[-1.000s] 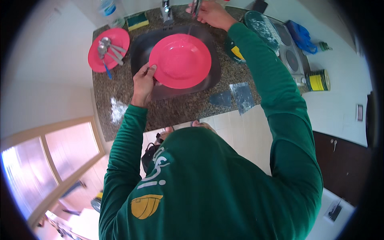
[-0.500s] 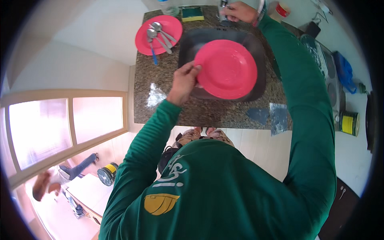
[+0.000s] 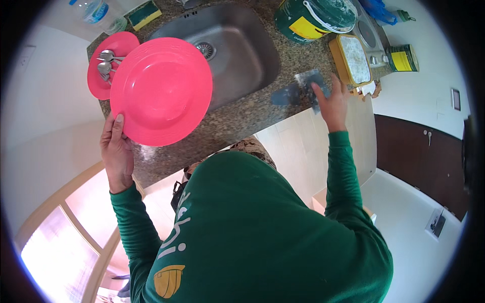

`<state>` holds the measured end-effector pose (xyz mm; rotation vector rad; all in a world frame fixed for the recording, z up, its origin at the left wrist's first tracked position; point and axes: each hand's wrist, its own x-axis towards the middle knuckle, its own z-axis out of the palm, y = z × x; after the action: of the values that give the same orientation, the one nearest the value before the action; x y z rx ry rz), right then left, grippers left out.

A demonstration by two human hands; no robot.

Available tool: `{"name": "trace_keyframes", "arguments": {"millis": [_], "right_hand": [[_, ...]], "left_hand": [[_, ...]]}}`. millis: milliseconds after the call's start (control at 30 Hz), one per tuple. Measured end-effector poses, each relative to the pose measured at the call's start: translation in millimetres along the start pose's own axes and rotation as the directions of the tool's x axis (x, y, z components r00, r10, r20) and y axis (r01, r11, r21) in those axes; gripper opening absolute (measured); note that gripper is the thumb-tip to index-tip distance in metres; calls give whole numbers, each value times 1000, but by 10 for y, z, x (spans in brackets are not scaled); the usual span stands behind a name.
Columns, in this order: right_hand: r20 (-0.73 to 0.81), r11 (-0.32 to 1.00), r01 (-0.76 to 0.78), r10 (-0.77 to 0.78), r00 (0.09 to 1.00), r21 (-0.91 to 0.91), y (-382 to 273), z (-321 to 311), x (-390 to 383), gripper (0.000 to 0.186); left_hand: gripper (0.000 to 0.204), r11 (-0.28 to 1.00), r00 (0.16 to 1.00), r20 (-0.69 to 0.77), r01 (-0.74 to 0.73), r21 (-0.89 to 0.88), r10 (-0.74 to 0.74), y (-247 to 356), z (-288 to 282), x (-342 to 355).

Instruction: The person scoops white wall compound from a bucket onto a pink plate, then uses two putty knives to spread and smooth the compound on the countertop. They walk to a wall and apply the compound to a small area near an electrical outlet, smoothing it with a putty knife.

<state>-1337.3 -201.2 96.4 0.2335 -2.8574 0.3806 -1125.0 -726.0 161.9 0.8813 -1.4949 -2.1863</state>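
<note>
Remotely, I see my left hand (image 3: 118,151) gripping the pink plate (image 3: 161,91), forward-right; right hand (image 3: 333,103), fingers (image 3: 335,86) spread, overlaps a grey blade (image 3: 307,80).

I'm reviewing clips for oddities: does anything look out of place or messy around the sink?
Yes, mildly: two stained flat grey pieces lie on the counter beside the sink, near a white-smeared bucket and tub. They look odd sharing space with the pink plate in the left hand. I see nothing clearly broken.
</note>
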Motion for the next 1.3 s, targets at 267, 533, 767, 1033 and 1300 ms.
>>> {"name": "trace_keyframes", "arguments": {"millis": [267, 533, 767, 1033, 1300], "right_hand": [[485, 688, -698, 550, 680, 199, 810, 8, -280, 69], [607, 386, -614, 158, 779, 688, -1215, -469, -1291, 30], [654, 608, -386, -308, 691, 693, -2811, 350, -698, 36], [667, 824, 63, -498, 555, 563, -3745, 1038, 201, 61], [388, 505, 613, -862, 325, 608, -4032, 763, -24, 47]], "left_hand": [[34, 982, 989, 140, 9, 191, -37, 541, -1110, 250], [34, 988, 998, 66, -22, 150, 12, 685, -1730, 179], [35, 991, 998, -42, -36, 127, 41, 702, -2261, -150], [31, 998, 987, -149, -47, 44, 53, 564, -2771, -584], [32, 997, 973, -226, -35, 62, 48, 404, -2878, -797]]}}
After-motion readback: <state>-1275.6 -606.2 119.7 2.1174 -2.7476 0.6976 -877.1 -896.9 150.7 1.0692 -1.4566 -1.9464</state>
